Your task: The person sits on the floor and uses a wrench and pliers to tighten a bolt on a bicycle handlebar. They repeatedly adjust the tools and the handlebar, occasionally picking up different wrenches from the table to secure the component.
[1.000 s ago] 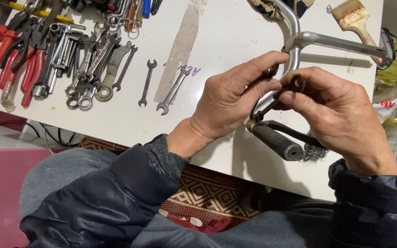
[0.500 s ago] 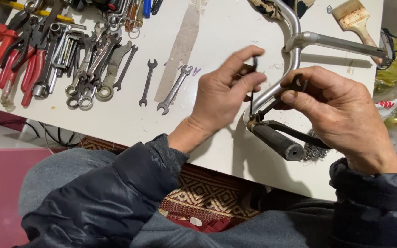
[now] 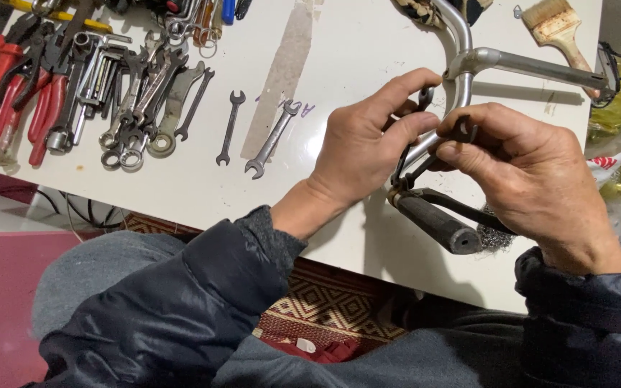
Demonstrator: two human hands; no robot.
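Observation:
A silver bicycle handlebar point(image 3: 461, 68) with a stem lies on the white table point(image 3: 339, 65), its dark rubber grip point(image 3: 436, 223) and brake lever point(image 3: 468, 210) hanging over the near edge. My left hand point(image 3: 368, 147) pinches a small dark wrench point(image 3: 415, 126) against the bar beside the lever clamp. My right hand point(image 3: 526, 172) holds another dark wrench point(image 3: 461, 133) at the same clamp, fingers curled around it.
Many spanners point(image 3: 138, 93) lie in a heap at the upper left, with red-handled pliers point(image 3: 8, 79) beside them. Two loose spanners point(image 3: 271, 140) rest mid-table. A paintbrush point(image 3: 558, 29) is at the upper right. Steel wool point(image 3: 497, 237) sits under the grip.
My left hand has lifted off the bar and now pinches a small wrench at the clamp. My right hand has stayed at the clamp with its wrench.

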